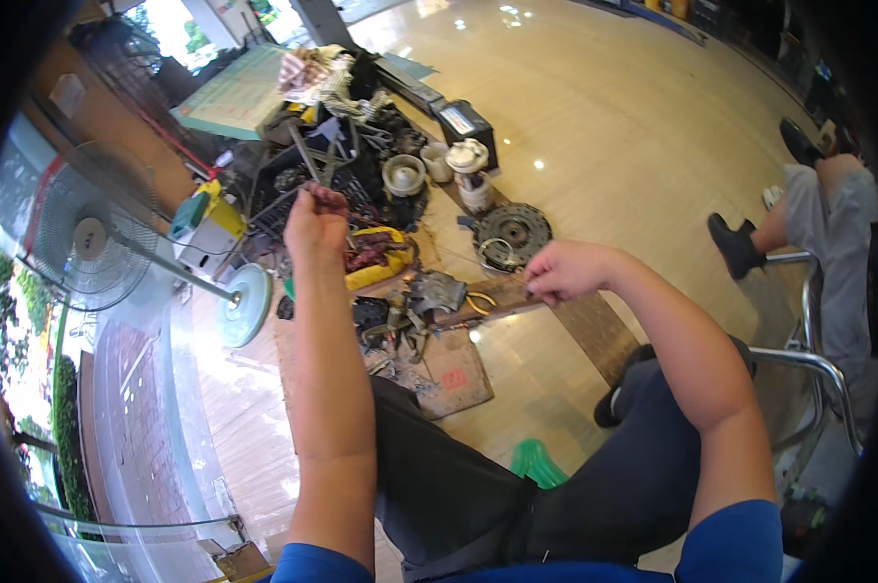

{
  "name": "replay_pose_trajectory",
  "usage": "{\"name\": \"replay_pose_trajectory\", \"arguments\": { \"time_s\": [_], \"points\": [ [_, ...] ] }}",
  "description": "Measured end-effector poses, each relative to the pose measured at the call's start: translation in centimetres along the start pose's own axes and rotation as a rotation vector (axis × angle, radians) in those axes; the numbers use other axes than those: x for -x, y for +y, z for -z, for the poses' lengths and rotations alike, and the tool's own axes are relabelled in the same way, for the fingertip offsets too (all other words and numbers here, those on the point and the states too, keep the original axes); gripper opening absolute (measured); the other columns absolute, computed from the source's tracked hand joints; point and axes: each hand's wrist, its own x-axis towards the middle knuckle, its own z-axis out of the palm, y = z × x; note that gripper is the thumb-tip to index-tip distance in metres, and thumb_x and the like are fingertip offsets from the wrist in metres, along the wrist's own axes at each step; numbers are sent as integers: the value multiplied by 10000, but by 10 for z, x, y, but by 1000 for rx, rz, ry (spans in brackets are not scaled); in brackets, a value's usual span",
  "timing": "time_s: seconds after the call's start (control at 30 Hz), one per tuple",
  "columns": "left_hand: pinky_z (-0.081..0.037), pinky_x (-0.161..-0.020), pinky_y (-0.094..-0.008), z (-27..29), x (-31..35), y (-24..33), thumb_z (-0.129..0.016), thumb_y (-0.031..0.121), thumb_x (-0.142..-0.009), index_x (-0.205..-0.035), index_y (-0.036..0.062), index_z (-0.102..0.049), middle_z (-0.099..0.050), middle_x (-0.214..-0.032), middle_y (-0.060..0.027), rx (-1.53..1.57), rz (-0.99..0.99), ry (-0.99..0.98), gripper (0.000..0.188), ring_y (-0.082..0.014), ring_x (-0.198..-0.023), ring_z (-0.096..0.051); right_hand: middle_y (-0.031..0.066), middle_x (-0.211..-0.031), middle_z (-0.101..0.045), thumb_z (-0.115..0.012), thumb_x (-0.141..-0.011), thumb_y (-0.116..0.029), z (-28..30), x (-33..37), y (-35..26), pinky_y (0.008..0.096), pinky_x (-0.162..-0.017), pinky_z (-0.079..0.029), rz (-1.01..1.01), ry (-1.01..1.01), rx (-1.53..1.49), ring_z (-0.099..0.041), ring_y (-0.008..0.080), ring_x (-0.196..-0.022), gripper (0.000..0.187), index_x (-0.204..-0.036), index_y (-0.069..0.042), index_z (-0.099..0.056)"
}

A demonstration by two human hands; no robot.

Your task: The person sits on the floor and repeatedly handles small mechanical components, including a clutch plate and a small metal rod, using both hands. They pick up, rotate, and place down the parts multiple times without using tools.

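My left hand (318, 222) is raised over the heap of parts, its fingers curled together; whatever may be in them is too small to make out. Just beyond it stands a black plastic crate (274, 189) with metal parts in it. A yellow container (386, 267) with dark reddish pieces lies to the right of that hand. My right hand (570, 272) is pinched closed near the end of a wooden board (502, 297), with nothing I can name between the fingers. Close to it lies a round dark clutch-like disc (513, 233). Yellow-handled pliers (481, 303) rest by the board.
A standing fan (91, 238) is on the left, its round base (245, 303) near the heap. Cardboard (458, 374) with scraps lies before my knees. A white pump-like part (470, 170) and a black battery-like box (470, 126) stand behind. Another person's legs (823, 214) are at right.
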Motion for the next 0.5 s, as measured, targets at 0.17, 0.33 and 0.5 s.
{"name": "replay_pose_trajectory", "arguments": {
  "time_s": [0.17, 0.33, 0.5],
  "points": [
    [-516, -684, -346, -5, 8, -2, -431, 212, -1027, -1018, 45, -535, -574, -877, -36, -24, -25, 14, 197, -161, -742, -543, 12, -671, -651, -568, -932, -156, -3, 7, -2, 260, -526, -440, -42, 6, 1, -540, 82, -561, 160, -945, -36, -673],
    [-527, -718, -354, -8, 16, -6, -438, 196, -1022, -1018, 47, -542, -600, -898, -47, -22, -41, -59, 181, -175, -760, -569, 10, -683, -666, -566, -937, -160, -6, 12, 0, 258, -561, -457, -49, 34, 25, -560, 83, -589, 164, -937, -42, -680],
    [-543, -766, -378, -26, 31, -27, -443, 178, -1020, -1057, 28, -552, -623, -948, -83, -74, -30, -141, 189, -206, -816, -604, 102, -914, -703, -639, -892, -238, 0, 16, 14, 304, -737, -539, -77, 34, 67, -669, 178, -817, 365, -1169, -1, -612]
  ]
}}
